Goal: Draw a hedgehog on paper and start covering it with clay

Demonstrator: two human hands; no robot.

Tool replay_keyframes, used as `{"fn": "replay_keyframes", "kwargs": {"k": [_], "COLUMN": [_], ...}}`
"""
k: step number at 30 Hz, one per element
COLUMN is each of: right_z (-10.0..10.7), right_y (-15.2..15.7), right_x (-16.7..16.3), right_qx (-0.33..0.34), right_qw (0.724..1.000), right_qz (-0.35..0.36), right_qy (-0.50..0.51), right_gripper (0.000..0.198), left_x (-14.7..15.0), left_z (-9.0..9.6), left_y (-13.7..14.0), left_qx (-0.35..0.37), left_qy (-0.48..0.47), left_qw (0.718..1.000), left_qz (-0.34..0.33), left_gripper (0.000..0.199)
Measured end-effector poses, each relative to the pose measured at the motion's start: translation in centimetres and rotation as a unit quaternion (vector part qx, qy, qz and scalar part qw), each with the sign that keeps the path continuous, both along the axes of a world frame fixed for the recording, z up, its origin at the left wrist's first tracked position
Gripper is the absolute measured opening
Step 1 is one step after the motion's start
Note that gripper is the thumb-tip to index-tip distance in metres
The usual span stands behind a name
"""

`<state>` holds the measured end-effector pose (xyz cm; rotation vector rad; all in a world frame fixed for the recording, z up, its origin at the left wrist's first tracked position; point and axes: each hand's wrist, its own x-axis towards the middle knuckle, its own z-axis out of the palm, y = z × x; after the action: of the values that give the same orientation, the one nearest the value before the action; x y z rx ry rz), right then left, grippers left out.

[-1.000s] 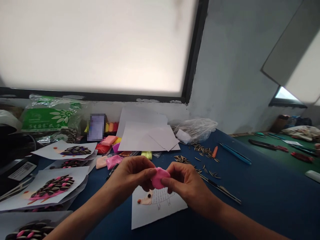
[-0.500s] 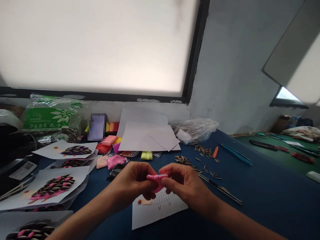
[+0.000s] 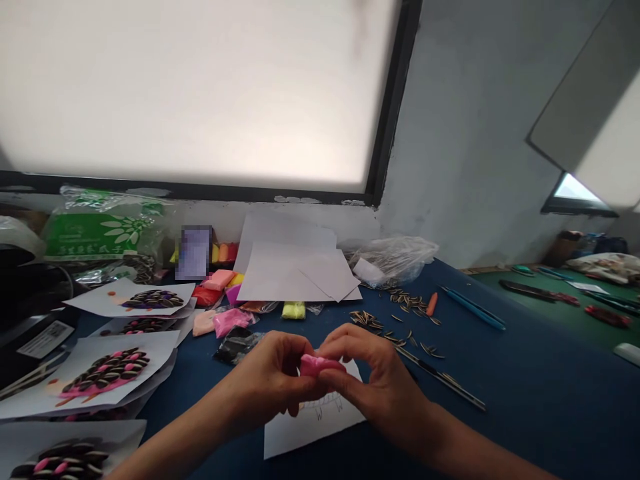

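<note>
A soft lump of pink modelling clay is pinched between both hands, above the blue tabletop. My left hand grips its left end with thumb and fingers. At its right end, my right hand is closed on it between thumb and fingertips. Beneath them lies a white sheet with a hedgehog-like line drawing, its legs showing and much of the rest hidden by my hands.
Finished sunflower-seed pictures lie at the left. Packs of coloured clay, white paper and a green seed bag are behind. Loose seeds, a pen and blue tweezers lie to the right.
The pink clay has been turned and folded into a thicker lump. My left hand has shifted slightly down and right, covering the drawing's head.
</note>
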<state>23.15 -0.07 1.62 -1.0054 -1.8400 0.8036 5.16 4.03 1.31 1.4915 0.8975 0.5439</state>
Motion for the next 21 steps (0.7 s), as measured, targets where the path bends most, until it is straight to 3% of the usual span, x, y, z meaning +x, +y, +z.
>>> {"fn": "replay_keyframes", "kwargs": {"k": [3,7,12,21], "right_z": [0.1,0.1,0.2,0.2], "right_y": [-0.1,0.1,0.4,0.3], "right_x": [-0.1,0.2,0.6,0.7], "right_qx": [-0.019,-0.029,0.057,0.104], "right_qw": [1.000,0.999,0.998,0.995], "right_qz": [-0.009,-0.027,-0.022,-0.007], "right_qy": [0.000,0.025,0.031,-0.013], "right_gripper": [0.021,0.015,0.008,0.019], "left_x": [0.2,0.1,0.4,0.4], "left_z": [0.3,0.7,0.8,1.1], "left_y": [-0.3,-0.5,-0.6,-0.7], "left_qx": [0.008,0.001,0.010,0.042], "left_qy": [-0.011,-0.035,-0.053,-0.058], "left_qw": [1.000,0.999,0.999,0.997], "left_qz": [0.005,-0.003,-0.002,-0.005], "left_gripper": [0.027,0.037,0.044,0.041]}}
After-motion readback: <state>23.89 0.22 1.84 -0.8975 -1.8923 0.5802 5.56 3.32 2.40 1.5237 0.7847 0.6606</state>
